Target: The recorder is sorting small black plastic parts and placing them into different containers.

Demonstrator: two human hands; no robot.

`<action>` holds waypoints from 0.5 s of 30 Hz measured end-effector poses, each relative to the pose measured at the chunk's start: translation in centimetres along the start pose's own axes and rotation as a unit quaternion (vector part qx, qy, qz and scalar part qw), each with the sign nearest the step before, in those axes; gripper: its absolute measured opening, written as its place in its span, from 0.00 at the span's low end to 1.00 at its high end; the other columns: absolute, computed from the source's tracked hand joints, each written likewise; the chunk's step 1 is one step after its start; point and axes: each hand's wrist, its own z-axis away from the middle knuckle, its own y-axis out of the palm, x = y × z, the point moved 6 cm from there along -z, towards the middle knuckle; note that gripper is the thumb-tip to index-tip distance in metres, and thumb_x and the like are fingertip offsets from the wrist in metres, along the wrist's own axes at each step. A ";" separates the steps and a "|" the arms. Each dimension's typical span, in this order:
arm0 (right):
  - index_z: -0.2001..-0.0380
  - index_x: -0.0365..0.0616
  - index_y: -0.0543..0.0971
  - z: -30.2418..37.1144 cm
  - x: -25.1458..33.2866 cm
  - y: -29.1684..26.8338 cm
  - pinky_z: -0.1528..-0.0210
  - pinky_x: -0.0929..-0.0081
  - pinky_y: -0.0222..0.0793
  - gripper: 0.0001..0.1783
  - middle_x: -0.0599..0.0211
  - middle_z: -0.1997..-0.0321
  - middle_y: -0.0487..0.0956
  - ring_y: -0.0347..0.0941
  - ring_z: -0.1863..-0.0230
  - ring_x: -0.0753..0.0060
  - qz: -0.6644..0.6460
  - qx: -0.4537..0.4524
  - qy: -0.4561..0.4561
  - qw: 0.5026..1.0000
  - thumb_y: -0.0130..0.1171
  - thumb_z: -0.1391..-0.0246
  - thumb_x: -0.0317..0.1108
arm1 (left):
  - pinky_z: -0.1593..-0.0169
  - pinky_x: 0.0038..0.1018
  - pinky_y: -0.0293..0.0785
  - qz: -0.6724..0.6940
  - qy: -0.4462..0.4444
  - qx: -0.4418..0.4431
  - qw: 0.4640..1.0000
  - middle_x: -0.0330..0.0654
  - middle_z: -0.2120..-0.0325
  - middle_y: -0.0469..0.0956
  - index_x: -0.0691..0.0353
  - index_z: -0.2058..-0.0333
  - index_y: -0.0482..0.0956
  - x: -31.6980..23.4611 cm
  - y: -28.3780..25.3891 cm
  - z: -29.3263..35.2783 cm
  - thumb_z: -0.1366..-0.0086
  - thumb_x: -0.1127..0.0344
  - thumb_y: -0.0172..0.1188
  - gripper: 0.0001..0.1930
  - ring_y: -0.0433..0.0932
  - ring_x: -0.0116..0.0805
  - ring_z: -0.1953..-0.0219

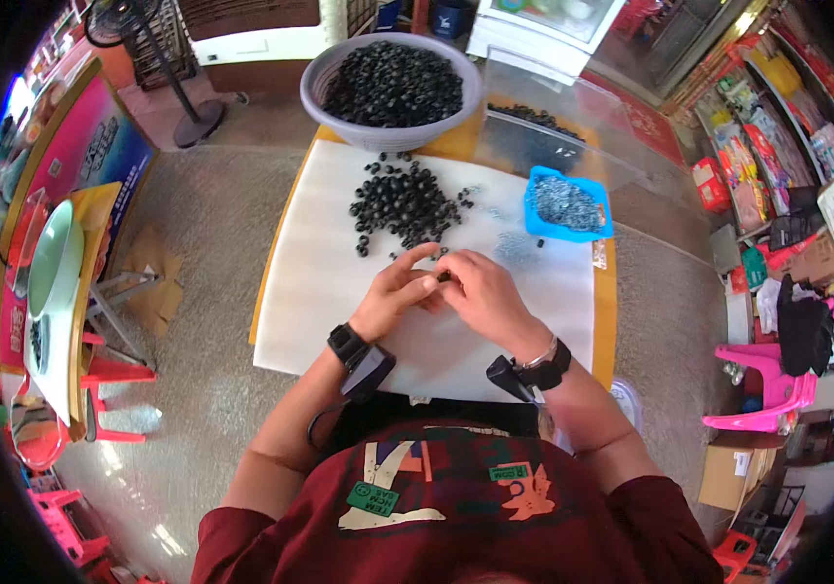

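My left hand (396,295) and my right hand (491,299) meet over the near middle of a white-topped table (349,331). Between their fingertips shows a small black round part (444,276), partly covered by the fingers. The left thumb and fingers curl in against it, while the right hand pinches it from the other side. Just beyond the hands lies a loose pile of similar black parts (405,202). Small silvery metal pieces (516,247) are scattered right of the pile, too fine to name exactly.
A grey basin (329,119) heaped with black parts stands at the table's far edge. At the right edge sits a blue basket (539,226) of silvery pieces. A clear bin (519,146) is behind it. Pink stool (762,384) at right; side table with green bowl (56,255) at left.
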 end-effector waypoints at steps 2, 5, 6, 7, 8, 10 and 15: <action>0.65 0.40 0.76 -1.6 -1.4 -1.0 0.62 0.65 0.72 0.09 0.56 0.68 0.79 0.78 0.65 0.63 -0.072 0.023 0.064 0.995 0.58 0.51 0.29 | 0.57 0.28 0.76 0.018 -0.009 -0.013 1.000 0.48 0.57 0.77 0.62 0.39 0.58 0.0 -0.9 0.3 0.32 0.59 0.52 0.27 0.77 0.33 0.63; 0.65 0.40 0.76 -5.9 -4.9 -8.1 0.66 0.69 0.71 0.10 0.60 0.71 0.80 0.77 0.70 0.67 -0.109 -0.140 0.077 0.981 0.60 0.52 0.30 | 0.58 0.28 0.75 0.070 -0.011 -0.030 0.997 0.47 0.60 0.78 0.66 0.43 0.64 0.3 -0.2 -0.1 0.33 0.57 0.53 0.25 0.77 0.32 0.64; 0.64 0.40 0.77 -7.7 -6.6 -10.1 0.66 0.71 0.71 0.11 0.61 0.71 0.80 0.76 0.70 0.68 -0.117 -0.205 0.081 0.968 0.61 0.52 0.30 | 0.59 0.28 0.75 0.082 -0.011 -0.028 0.996 0.47 0.59 0.78 0.67 0.45 0.67 0.1 -0.3 -0.1 0.33 0.58 0.53 0.23 0.77 0.31 0.64; 0.59 0.40 0.76 -9.1 -9.7 -11.6 0.65 0.72 0.71 0.15 0.63 0.69 0.81 0.77 0.69 0.70 -0.132 -0.237 0.100 0.957 0.61 0.51 0.30 | 0.59 0.28 0.75 0.081 -0.013 -0.021 0.996 0.47 0.59 0.78 0.67 0.45 0.67 -0.1 0.1 -0.2 0.33 0.58 0.53 0.23 0.77 0.31 0.64; 0.54 0.40 0.74 -9.9 -10.2 -12.9 0.65 0.72 0.72 0.19 0.62 0.69 0.80 0.77 0.69 0.70 -0.110 -0.262 0.137 0.949 0.61 0.51 0.30 | 0.59 0.28 0.75 0.081 -0.017 -0.022 0.996 0.47 0.60 0.78 0.67 0.45 0.67 -0.2 0.3 0.1 0.33 0.58 0.53 0.23 0.77 0.31 0.64; 0.52 0.40 0.72 -10.0 -8.8 -13.1 0.64 0.71 0.72 0.21 0.61 0.70 0.80 0.77 0.69 0.68 -0.065 -0.279 0.103 0.953 0.61 0.51 0.30 | 0.58 0.27 0.75 0.060 -0.027 -0.022 0.998 0.46 0.60 0.78 0.67 0.46 0.68 -0.4 0.3 0.3 0.33 0.58 0.53 0.22 0.77 0.30 0.64; 0.63 0.40 0.79 -7.9 -6.2 -4.0 0.62 0.76 0.71 0.10 0.63 0.67 0.80 0.76 0.66 0.72 -0.091 -0.102 0.044 0.990 0.61 0.51 0.29 | 0.58 0.26 0.74 0.059 -0.042 -0.014 0.997 0.44 0.61 0.77 0.67 0.48 0.69 0.1 0.0 0.0 0.32 0.61 0.52 0.19 0.77 0.29 0.64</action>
